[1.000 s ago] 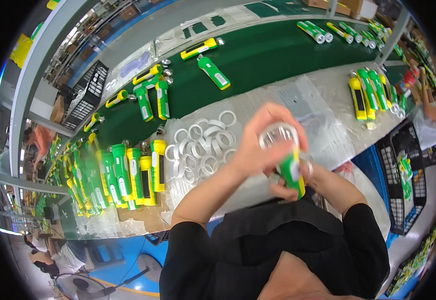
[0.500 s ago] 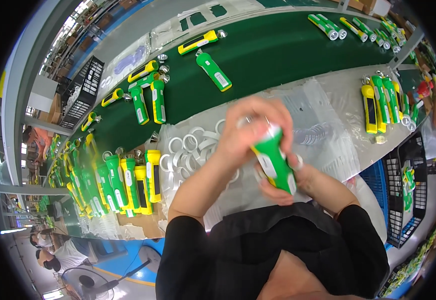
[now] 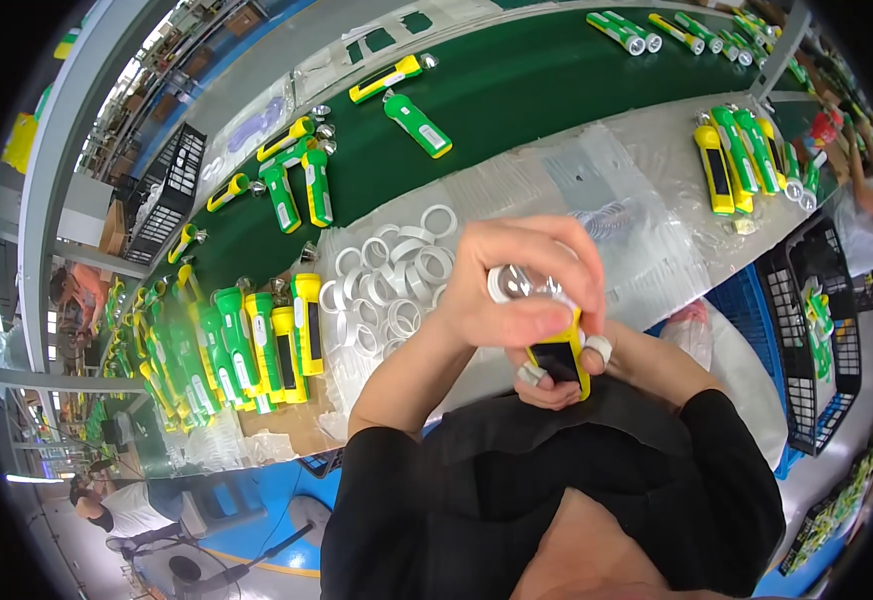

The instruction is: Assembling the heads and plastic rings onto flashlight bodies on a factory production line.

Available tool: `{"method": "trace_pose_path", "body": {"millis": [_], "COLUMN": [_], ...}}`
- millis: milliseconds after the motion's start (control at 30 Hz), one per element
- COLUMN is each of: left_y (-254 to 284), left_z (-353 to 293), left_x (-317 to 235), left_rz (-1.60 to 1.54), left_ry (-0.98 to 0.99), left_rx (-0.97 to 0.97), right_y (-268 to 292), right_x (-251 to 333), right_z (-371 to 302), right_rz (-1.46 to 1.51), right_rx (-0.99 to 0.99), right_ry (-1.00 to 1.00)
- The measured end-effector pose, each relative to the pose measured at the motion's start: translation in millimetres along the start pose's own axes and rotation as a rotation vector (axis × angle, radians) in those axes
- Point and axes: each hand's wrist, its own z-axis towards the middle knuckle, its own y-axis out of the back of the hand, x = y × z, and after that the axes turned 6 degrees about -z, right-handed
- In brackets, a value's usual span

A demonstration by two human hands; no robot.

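A yellow-sided flashlight [image 3: 559,358] with a dark panel stands tilted in front of my chest. My right hand [image 3: 556,390] is closed around its lower body; white coverings show on some of its fingers. Over the lamp end curls my left hand [image 3: 531,265], thumb and fingers closed around the head. A shiny clear lamp part [image 3: 534,283] and a white ring [image 3: 501,284] show inside the left hand's grip; how firmly the ring sits on the head cannot be made out. Left of my hands lies a pile of loose white rings [image 3: 396,280] on plastic sheeting.
Several green and yellow flashlights [image 3: 256,345] stand in rows at left; another group [image 3: 741,160] lies at right. More rest on the green belt [image 3: 516,85] beyond. A black crate [image 3: 806,340] and blue basket [image 3: 751,310] flank the right side. Co-workers appear at both edges.
The flashlight has been turned: its green side faced up before, and now the yellow side with the dark panel shows. My left hand still covers the lamp end, and the view has shifted slightly.
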Motion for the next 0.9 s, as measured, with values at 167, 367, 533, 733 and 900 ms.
{"method": "trace_pose_path", "body": {"millis": [167, 367, 533, 733, 900], "left_y": [10.6, 21.1, 17.9, 6.8, 23.3], "left_z": [-3.8, -23.8, -40.5, -45.3, -46.3], "left_x": [0.2, -2.9, -4.6, -5.4, -1.4], "left_rz": [0.094, 0.306, 0.148, 0.383, 0.366], "left_ry": [-0.097, 0.167, 0.108, 0.061, 0.030], "left_rx": [-0.122, -0.529, -0.321, -0.383, -0.325], "right_y": [-1.4, 1.9, 10.8, -5.9, -22.6], "right_x": [-6.4, -3.7, -5.6, -12.4, -7.8], "right_z": [4.9, 0.2, -11.8, 1.5, -1.9], "right_rz": [0.031, -0.817, -0.041, -0.721, -0.658], "right_rx": [-0.092, -0.959, -0.429, -0.792, -0.801], "right_ry": [0.044, 0.039, 0.125, 0.240, 0.160]}}
